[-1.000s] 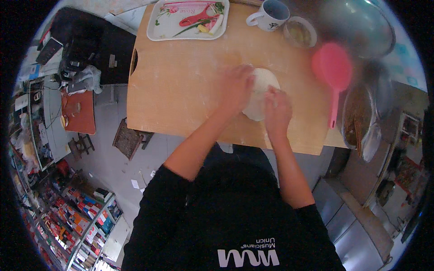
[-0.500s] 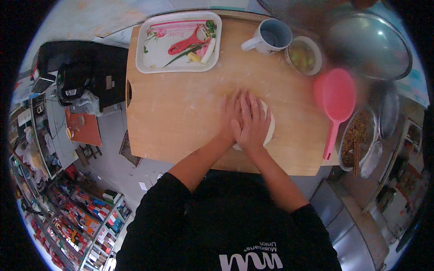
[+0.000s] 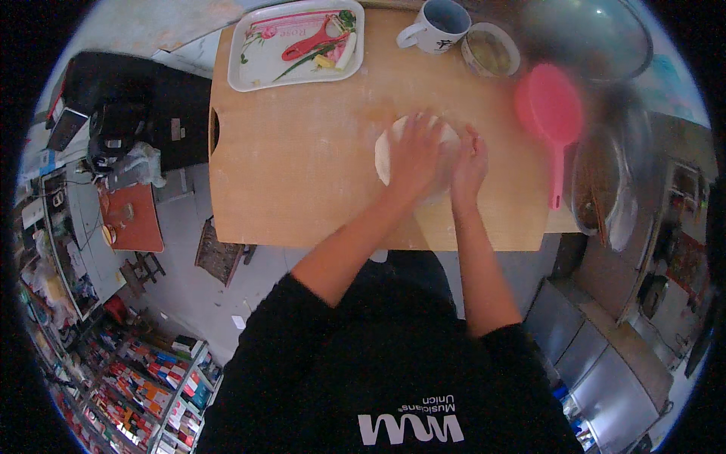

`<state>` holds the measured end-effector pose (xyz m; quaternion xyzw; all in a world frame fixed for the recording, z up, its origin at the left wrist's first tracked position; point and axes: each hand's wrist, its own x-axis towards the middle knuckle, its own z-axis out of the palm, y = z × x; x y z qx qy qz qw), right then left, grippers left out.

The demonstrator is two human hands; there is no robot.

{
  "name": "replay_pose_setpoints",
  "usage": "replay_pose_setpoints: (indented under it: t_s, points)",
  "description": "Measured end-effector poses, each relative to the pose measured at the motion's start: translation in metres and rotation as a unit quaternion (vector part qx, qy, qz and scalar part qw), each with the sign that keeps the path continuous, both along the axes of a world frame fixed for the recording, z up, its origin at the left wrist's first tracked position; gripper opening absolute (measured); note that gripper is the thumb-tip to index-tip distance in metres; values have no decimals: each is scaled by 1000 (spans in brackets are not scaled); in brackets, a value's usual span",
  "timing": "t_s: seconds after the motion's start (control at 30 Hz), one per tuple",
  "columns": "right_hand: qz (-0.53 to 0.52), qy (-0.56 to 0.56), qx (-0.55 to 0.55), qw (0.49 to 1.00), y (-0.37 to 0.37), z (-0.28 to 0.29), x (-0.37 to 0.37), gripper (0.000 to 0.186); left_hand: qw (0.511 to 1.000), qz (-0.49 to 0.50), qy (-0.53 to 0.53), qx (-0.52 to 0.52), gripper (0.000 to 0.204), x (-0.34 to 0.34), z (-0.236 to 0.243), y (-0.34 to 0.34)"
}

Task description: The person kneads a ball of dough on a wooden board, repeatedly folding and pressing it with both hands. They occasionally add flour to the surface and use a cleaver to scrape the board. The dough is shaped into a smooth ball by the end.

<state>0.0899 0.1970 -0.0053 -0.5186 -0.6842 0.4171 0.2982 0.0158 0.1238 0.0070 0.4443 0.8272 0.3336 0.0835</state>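
Note:
A round, pale piece of dough (image 3: 383,157) lies on a wooden board (image 3: 302,174), partly hidden under my hands. My left hand (image 3: 416,151) rests flat across its top with the fingers spread. Along the dough's right edge, my right hand (image 3: 469,168) is turned on its side, its fingers bent and close together against the rim. The blur there hides the exact contact of the right fingers.
At the back left stands a white tray (image 3: 257,68) with a red peeler (image 3: 306,44) and vegetable pieces. A mug (image 3: 444,26), a small bowl (image 3: 491,49) and a pink ladle (image 3: 550,106) stand to the right. Beyond them are a metal bowl (image 3: 586,38) and a dish with chopsticks (image 3: 597,189).
My hands were stacked together on the dough. Now they are apart: the right hand has moved to the dough's right edge, and more of its left side shows. The view has shifted.

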Motion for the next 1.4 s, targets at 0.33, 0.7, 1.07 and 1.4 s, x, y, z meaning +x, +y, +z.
replay_pose_setpoints:
  t_s: [0.33, 0.7, 1.07, 1.4]
  points:
    - [31, -1, -25, 999, -25, -16, 23, 36, 992, -72, 101, -26, 32, 12, -21, 4]
    - [3, -51, -21, 998, 0, -19, -5, 42, 966, -128, 77, -211, 24, -8, -28, 55]
    - [220, -165, -4, 962, -3, 41, 3, 49, 873, 190, -438, 101, 42, -55, 8, -71]
    - [312, -82, -115, 940, -122, 51, 46, 40, 572, 303, -752, 122, 63, -35, 41, -188]
